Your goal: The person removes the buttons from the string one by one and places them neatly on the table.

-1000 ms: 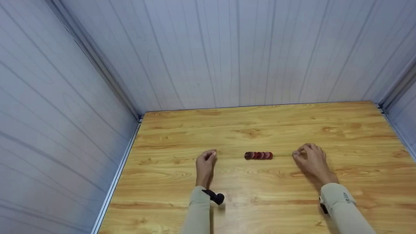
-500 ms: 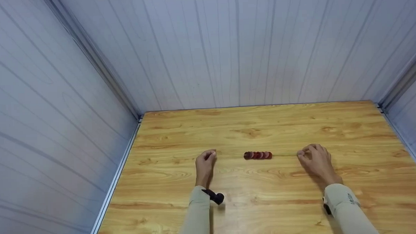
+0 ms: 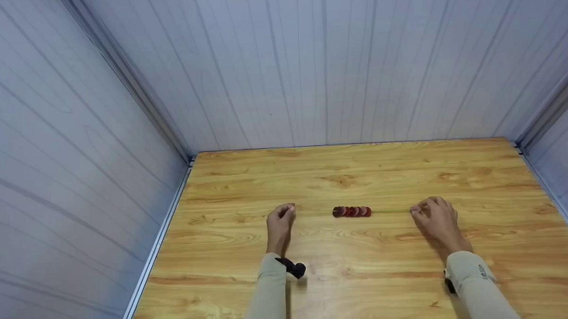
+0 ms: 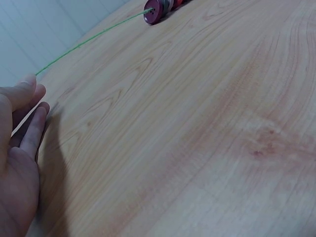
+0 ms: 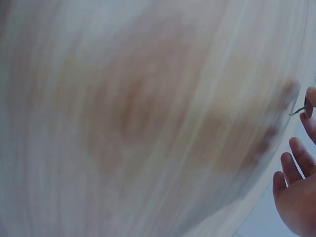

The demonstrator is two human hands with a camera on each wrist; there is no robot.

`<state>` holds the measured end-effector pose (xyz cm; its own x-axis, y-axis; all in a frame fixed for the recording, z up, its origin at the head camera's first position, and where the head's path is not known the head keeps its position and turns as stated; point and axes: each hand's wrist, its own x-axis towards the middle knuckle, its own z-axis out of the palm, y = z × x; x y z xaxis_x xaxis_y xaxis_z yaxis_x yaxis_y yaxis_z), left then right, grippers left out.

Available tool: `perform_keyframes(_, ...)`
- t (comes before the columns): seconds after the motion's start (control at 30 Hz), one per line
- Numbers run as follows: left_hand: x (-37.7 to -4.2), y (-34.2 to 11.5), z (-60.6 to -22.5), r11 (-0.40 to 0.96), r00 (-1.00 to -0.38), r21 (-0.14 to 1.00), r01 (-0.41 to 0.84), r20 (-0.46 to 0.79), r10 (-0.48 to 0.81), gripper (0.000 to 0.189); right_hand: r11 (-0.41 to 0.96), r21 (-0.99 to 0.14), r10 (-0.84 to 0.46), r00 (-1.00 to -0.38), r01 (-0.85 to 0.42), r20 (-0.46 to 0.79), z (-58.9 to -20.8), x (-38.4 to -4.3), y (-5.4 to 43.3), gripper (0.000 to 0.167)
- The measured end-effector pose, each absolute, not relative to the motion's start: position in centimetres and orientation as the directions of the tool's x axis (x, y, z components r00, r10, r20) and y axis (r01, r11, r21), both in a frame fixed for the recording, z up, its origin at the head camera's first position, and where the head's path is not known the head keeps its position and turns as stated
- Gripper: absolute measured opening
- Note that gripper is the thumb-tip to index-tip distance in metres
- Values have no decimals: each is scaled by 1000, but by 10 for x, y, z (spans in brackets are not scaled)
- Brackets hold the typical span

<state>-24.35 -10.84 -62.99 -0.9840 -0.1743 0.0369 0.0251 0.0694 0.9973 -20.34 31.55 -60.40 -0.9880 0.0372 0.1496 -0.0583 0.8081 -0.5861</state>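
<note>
A row of dark red and pink buttons (image 3: 351, 211) lies overlapping on the table, threaded on a thin green string (image 4: 81, 44). My left hand (image 3: 280, 224) pinches the string's left end between thumb and forefinger, left of the row. Right of the row, my right hand (image 3: 438, 221) pinches a small button (image 5: 309, 107) edge-on between thumb and fingertip, and a short green string end pokes out past it. Its other fingers are spread apart. Between the row and that hand the string runs straight. In the left wrist view, the end button (image 4: 152, 12) shows several holes.
Under both hands is a wood-grain table (image 3: 341, 171). Pale panel walls (image 3: 299, 69) stand behind it and at both sides. A black wrist camera (image 3: 295, 268) juts from the left sleeve.
My right hand has moved rightward, away from the row, with the button in its fingers. More string shows between them. The row has shifted very slightly left; my left hand stays put.
</note>
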Motion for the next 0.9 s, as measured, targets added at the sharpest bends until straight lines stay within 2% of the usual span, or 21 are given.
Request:
perform_keyframes(0.57, -244, -108, -628, 60, -982, 998, 14, 25, -189, 14, 805, -593, 113, -982, 2, 150, -606, -196, 325, 37)
perform_keyframes(0.9, -241, -109, -626, 63, -990, 998, -4, 5, -144, 22, 818, -575, 113, -979, -5, 169, -609, -194, 325, 36)
